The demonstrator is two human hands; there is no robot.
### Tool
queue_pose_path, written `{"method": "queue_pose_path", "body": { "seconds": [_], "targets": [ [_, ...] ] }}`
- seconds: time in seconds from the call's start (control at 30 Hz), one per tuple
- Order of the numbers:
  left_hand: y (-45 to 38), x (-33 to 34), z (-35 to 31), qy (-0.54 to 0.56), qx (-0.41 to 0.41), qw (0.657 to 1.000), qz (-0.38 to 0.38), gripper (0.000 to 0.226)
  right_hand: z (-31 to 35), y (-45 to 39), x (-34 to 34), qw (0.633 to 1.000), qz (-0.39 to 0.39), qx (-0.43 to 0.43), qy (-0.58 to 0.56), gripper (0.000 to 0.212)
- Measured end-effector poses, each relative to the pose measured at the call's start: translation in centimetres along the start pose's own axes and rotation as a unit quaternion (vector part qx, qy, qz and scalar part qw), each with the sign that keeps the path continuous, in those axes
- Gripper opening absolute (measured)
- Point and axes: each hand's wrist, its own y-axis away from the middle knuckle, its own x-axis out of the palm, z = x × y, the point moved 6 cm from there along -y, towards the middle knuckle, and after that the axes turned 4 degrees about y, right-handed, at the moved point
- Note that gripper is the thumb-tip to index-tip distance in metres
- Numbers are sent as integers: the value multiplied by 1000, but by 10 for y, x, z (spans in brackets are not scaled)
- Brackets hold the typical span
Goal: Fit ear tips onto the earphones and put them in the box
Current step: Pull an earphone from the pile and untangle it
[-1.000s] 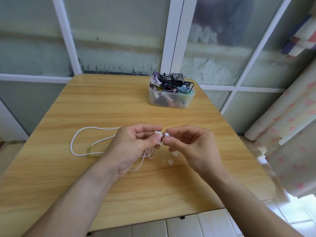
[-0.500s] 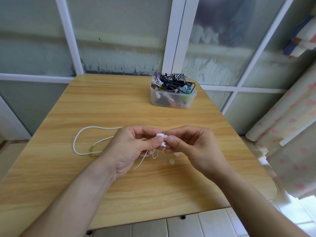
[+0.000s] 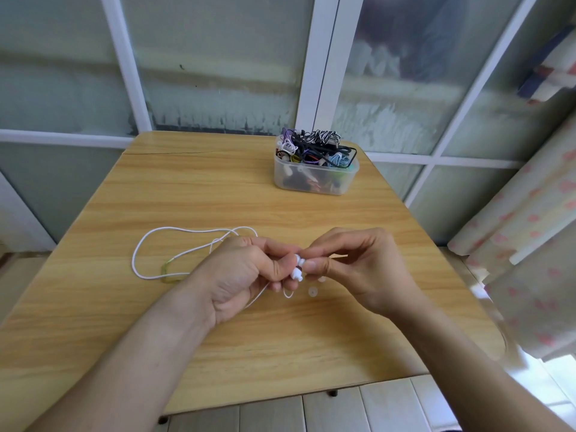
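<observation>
Pinching white earbud [image 3: 298,265] between both hands, no legible writing

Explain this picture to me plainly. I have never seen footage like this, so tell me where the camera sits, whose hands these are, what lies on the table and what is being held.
There is no machine here. A person wears a wide-angle camera on the head, so you look forward and down at their own two bare hands.

The left hand grips white earbuds at its fingertips. The right hand pinches at one bud, seemingly pressing an ear tip on; the tip itself is too small to make out.

On the wooden table, the earphones' white cable loops away to the left. A loose ear tip lies just below the hands. At the far edge stands a clear plastic box, heaped with tangled earphones of many colours.

Frosted window panes stand behind the table, and a patterned curtain hangs at right.
</observation>
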Motion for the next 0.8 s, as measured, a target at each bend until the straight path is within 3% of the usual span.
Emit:
{"method": "queue_pose_path", "body": {
  "seconds": [0.17,0.27,0.37,0.43,0.53,0.67,0.73,0.8],
  "targets": [
    [1,0,3,0,2,1000,-20,12,4,0,1,999,-4,-13,34,13],
    [1,2,-3,-10,38,999,-25,11,-3,1,4,996,-20,67,-63,17],
    [3,6,-12,-44,100,994,-20,12,-16,3,10,958,-24,200,-205,26],
    [6,11,-18,-84,140,987,-3,13,-20,6,14,919,16,279,-277,23],
    [9,14,-24,-177,199,964,-1,24,-25,9,15,886,32,338,-317,16],
    [12,7,-31,-237,262,934,-42,31,-23,10,17,898,7,316,-305,19],
    [12,3,-31,-227,271,934,-57,26,-17,7,13,929,-10,257,-267,23],
    [11,0,-28,-197,258,944,-60,22,-7,4,6,970,-23,181,-160,25]
  ]
}}
